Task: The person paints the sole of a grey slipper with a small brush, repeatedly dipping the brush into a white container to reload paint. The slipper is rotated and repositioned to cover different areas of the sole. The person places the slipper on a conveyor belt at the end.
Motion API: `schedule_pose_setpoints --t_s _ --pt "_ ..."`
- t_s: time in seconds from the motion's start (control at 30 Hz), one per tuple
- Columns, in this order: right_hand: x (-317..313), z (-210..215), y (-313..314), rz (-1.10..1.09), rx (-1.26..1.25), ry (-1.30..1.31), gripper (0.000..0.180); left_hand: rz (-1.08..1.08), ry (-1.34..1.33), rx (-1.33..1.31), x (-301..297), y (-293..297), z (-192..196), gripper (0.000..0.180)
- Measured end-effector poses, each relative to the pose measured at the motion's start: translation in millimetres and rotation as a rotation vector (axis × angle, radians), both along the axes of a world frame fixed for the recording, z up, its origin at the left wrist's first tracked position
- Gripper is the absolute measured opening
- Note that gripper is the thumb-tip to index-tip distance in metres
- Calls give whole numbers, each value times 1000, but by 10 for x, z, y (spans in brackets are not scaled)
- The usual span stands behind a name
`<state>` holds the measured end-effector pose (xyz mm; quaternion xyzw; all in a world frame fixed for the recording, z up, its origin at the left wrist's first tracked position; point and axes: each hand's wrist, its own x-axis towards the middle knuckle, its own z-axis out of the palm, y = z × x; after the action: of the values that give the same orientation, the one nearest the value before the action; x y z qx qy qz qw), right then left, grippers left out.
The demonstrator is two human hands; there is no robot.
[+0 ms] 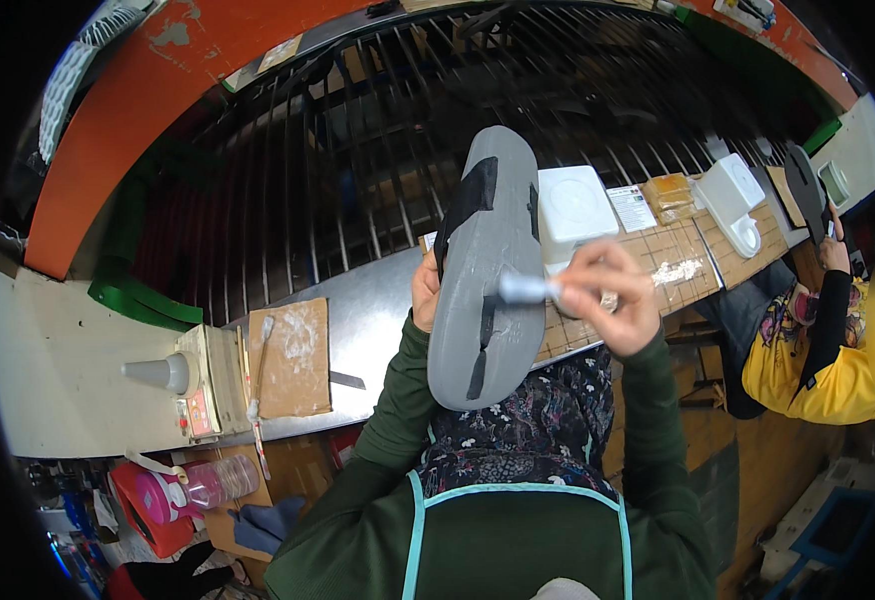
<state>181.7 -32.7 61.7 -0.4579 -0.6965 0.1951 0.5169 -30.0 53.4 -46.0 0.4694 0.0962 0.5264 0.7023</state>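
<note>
My left hand [425, 290] grips the edge of a grey shoe sole [488, 270] with black patches, held upright in front of me with its flat side facing me. My right hand [613, 300] pinches a small white brush handle [528, 289] whose tip touches the sole's middle. Whitish smears show on the sole's surface. Both sleeves are dark green, over an apron with a light blue strap.
A metal workbench [368, 330] runs across, backed by a barred rack. On it lie a cardboard sheet [293, 360], a white cone [163, 373] on a small device, and a white square container [576, 205]. A person in yellow [818, 350] holds a black sole at right.
</note>
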Motion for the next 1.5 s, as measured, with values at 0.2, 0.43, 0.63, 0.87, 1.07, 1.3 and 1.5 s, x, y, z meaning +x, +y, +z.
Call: schedule_pose_setpoints --t_s 0.2,0.43,0.63,0.87,1.07,1.3,1.5 --pt "36 -62 54 150 64 12 15 -31 -127 -218 25 -152 231 68" --pt "-157 -320 -106 -129 -93 133 16 161 -154 -234 -43 -245 211 51" --pt "-265 -430 -508 0 -309 396 17 404 -114 47 -119 41 117 49" --pt "-314 -427 -613 -53 -348 415 17 592 98 23 -98 -124 368 48" --pt "-312 -484 -524 -128 -233 293 16 629 236 75 -139 -197 382 48" --pt "-247 -461 -346 -179 -137 168 15 591 299 107 -135 -262 414 52" --pt "-197 -386 -204 -324 -29 58 21 575 394 176 -132 -296 454 52"
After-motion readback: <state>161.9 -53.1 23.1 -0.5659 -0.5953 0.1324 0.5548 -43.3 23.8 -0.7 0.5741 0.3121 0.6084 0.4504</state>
